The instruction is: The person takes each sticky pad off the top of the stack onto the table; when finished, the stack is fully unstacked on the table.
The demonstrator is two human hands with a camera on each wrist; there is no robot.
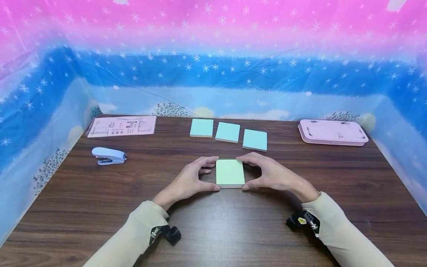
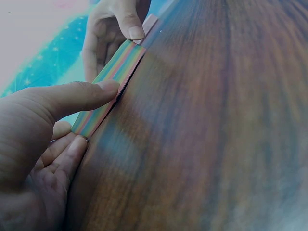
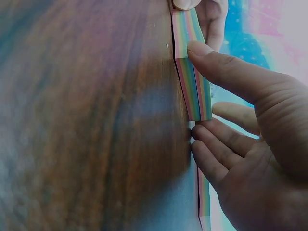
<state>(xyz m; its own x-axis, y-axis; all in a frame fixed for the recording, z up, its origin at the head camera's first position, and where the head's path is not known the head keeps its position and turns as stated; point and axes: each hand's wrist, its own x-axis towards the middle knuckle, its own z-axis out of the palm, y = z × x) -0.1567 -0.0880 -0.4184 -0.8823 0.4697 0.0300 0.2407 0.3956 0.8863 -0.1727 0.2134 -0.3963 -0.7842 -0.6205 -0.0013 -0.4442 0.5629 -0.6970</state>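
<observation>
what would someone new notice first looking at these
Two hands, the left hand and right hand, pinch a pale green square pad of sticky notes between thumbs and fingers at the middle of the dark wooden table. Behind it lie three light blue square note pads in a row, under a vivid pink-and-blue starry backdrop.

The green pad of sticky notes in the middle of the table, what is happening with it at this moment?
A person holds the pale green square pad of sticky notes flat on the dark wooden table, the left hand at its left edge and the right hand at its right edge. Behind it lie three light blue pads in a row. A pale blue stapler sits far left, a pink flat case far right.
</observation>
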